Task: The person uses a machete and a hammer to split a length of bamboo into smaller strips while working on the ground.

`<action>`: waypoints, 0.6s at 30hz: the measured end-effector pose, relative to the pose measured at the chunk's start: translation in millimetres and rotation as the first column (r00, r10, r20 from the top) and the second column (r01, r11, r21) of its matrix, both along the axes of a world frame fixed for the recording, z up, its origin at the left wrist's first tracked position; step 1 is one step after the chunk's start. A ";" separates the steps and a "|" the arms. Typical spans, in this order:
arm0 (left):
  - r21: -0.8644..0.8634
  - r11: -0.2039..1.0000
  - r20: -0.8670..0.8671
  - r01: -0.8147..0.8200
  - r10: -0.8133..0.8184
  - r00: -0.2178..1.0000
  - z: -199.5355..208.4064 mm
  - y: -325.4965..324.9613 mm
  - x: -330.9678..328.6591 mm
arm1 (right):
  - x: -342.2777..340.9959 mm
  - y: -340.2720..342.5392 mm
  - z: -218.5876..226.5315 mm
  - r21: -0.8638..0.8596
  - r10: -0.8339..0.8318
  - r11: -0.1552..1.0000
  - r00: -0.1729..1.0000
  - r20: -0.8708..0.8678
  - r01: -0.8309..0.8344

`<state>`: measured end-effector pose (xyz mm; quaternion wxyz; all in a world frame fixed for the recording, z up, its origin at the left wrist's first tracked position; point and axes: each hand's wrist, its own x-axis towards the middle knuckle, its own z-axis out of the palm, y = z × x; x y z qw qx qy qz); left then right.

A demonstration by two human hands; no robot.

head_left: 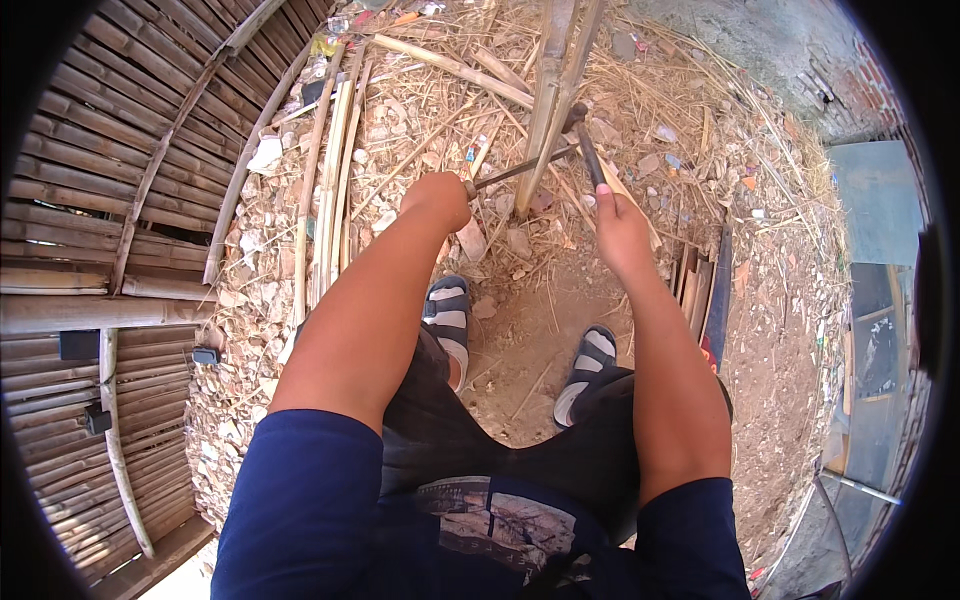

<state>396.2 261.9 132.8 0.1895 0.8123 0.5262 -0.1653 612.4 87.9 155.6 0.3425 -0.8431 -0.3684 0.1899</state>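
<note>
My left hand (437,203) is closed round the handle of a long-bladed knife (522,168). Its blade points right and crosses the split lower part of a bamboo pole (549,95), whose foot is near the ground. My right hand (622,232) grips a hammer (590,155) by its handle, thumb along it. The hammer's head is up by the pole's right side, close to the blade's tip; I cannot tell whether they touch. Fingers of both hands are partly hidden behind the hands themselves.
Long bamboo strips (330,190) lie on the rubble to the left, beside a slatted bamboo wall (150,130). More strips (693,280) lie right of my feet. Another bamboo length (455,68) is on the straw-strewn ground ahead. A grey wall (760,50) stands at far right.
</note>
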 end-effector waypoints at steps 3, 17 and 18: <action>0.003 1.000 -0.004 -0.030 0.030 1.000 9.1 -4.6 -1.1 | -3.3 6.5 43.4 0.266 -0.045 0.961 0.990 -0.131 0.078; -0.030 0.999 -0.096 0.035 -0.038 0.995 -0.1 2.7 7.1 | 3.8 -1.9 -21.2 -0.001 0.010 1.000 1.000 -0.018 -0.010; -0.011 0.999 -0.078 0.037 -0.038 0.996 -6.9 6.0 3.8 | 4.7 1.2 -6.5 0.050 -0.012 0.999 0.998 -0.065 0.016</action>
